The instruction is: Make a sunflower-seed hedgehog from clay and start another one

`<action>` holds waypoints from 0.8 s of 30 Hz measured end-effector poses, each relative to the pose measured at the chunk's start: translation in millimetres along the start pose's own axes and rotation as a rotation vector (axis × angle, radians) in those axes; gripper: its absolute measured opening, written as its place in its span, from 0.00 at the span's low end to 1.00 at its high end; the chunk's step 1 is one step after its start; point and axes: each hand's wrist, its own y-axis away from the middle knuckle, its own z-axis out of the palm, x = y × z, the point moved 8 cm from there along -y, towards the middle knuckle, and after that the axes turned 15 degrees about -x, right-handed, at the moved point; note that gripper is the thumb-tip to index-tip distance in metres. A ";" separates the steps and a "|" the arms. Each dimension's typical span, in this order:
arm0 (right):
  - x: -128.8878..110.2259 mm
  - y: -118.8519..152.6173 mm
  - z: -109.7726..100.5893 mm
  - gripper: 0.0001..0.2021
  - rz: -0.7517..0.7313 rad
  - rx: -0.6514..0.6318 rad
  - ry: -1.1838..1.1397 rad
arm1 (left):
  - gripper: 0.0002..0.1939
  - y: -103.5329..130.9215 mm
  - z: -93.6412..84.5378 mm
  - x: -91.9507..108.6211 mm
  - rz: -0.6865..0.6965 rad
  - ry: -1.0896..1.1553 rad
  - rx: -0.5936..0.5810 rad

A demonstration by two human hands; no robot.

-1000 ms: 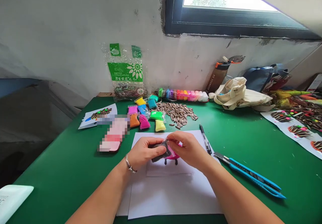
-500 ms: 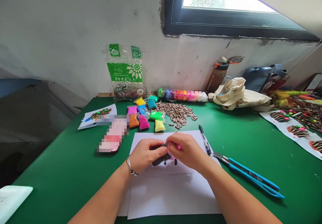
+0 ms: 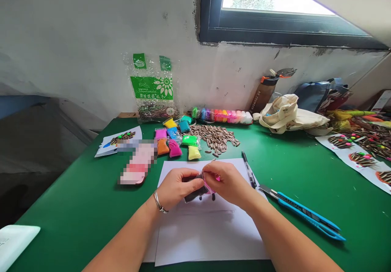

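My left hand [image 3: 180, 185] is closed round a small clear packet of black modelling clay [image 3: 194, 193], above the white paper [image 3: 210, 235]. At the packet's upper right end, my right hand [image 3: 224, 179] pinches the clear plastic, its fingertips close to my left thumb. Partly hidden behind the hands, a bright pink shape [image 3: 209, 187] shows at the paper, with two small dark pieces [image 3: 213, 197] just below it. Beyond the paper lie several bright clay packets [image 3: 175, 148] and a heap of sunflower seeds [image 3: 215, 137].
A pen [image 3: 249, 169] rests along the paper's right edge, beside a blue utility knife [image 3: 305, 215] with its blade towards the paper. At left lies a blurred pink object [image 3: 139, 164]. A seed bag [image 3: 154, 88], a bottle [image 3: 264, 92] and a cloth bag [image 3: 285, 115] stand by the wall.
Both hands stay in nearly the same place on the black clay packet. My right fingers have shifted very slightly, and a bit more pink shows beside them.
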 end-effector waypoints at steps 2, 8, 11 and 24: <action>0.9 0.5 -0.9 0.09 0.033 0.023 0.033 | 0.14 0.1 -0.1 0.7 -0.001 -0.012 0.014; 3.1 1.7 -6.8 0.07 0.049 0.087 0.005 | 0.15 0.5 -3.6 0.9 0.003 -0.001 0.055; 12.1 1.6 -9.6 0.09 0.050 0.118 -0.194 | 0.15 -0.2 -6.7 -0.4 0.008 0.045 0.073; 31.2 -3.1 1.1 0.06 0.126 0.005 -0.946 | 0.18 0.2 -11.5 -1.9 0.026 0.142 0.112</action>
